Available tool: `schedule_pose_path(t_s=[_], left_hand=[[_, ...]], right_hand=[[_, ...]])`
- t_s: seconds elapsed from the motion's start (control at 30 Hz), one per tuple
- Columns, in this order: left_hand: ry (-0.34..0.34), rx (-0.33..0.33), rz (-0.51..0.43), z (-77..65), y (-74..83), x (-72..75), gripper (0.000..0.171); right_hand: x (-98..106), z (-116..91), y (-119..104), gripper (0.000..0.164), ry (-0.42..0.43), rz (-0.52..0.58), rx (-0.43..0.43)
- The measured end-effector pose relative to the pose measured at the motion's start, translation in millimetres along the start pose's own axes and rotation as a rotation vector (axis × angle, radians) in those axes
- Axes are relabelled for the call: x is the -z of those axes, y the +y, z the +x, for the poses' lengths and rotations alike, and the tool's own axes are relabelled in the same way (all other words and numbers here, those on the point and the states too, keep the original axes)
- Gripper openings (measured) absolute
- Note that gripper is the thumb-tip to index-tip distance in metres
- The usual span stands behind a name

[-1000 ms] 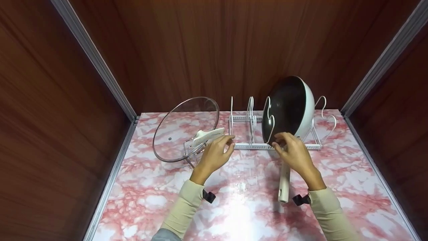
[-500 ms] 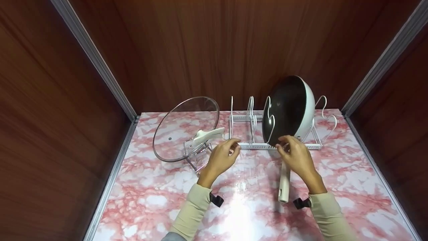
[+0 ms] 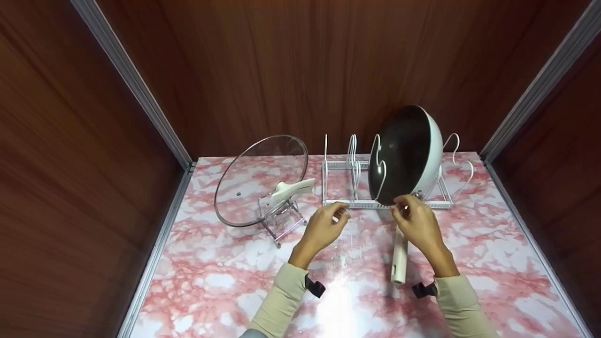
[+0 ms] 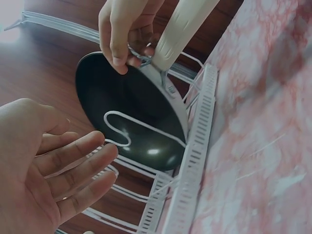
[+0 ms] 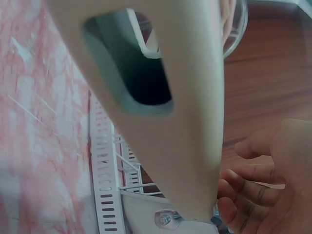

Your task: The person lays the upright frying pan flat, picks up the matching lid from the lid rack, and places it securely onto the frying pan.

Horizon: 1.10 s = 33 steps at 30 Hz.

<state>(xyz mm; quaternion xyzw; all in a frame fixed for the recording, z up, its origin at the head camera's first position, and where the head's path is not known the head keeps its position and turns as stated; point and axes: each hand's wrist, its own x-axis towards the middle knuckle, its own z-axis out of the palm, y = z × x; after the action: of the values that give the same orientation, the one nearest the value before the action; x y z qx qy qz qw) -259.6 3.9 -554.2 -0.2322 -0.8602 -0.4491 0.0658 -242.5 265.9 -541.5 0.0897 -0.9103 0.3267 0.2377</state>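
A frying pan with a dark inside and pale outside stands on edge in the right part of a white wire rack. Its cream handle points toward me. My right hand hovers over the handle's base, fingers loosely bent; in the right wrist view that hand lies beside the handle, not wrapped round it. My left hand is in front of the rack's left end and holds nothing. Its fingers are relaxed in the left wrist view, apart from the pan.
A clear glass lid with a cream knob leans in a small metal stand on the left. Brown panels enclose the red-and-white marbled table at the back and sides.
My left hand has drawn away from the lid stand, moving right and toward me. The right hand has shifted slightly toward me. Pan, rack and lid stay in place.
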Motion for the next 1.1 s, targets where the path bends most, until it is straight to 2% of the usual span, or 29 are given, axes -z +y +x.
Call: schedule_pose_path(t_s=[0.23,0.5,0.73,0.9,1.1], left_hand=[[-0.022,-0.016,-0.060,0.9,2.9,-16.3,0.024],[-0.063,0.028,-0.134,3.8,4.4,-30.6,0.025],[-0.089,0.048,-0.143,11.5,8.5,-39.5,0.025],[-0.112,0.063,-0.156,17.0,10.9,-45.0,0.026],[-0.130,0.081,-0.214,22.0,12.5,-51.0,0.025]], right_hand=[[0,-4,1,0.015,0.011,-0.003,-0.025],[1,-9,1,0.011,0.023,-0.003,-0.033],[4,-16,0,0.009,0.038,-0.026,-0.062],[5,-21,-2,0.009,0.025,-0.036,-0.114],[7,-26,-3,0.013,0.004,-0.052,-0.175]])
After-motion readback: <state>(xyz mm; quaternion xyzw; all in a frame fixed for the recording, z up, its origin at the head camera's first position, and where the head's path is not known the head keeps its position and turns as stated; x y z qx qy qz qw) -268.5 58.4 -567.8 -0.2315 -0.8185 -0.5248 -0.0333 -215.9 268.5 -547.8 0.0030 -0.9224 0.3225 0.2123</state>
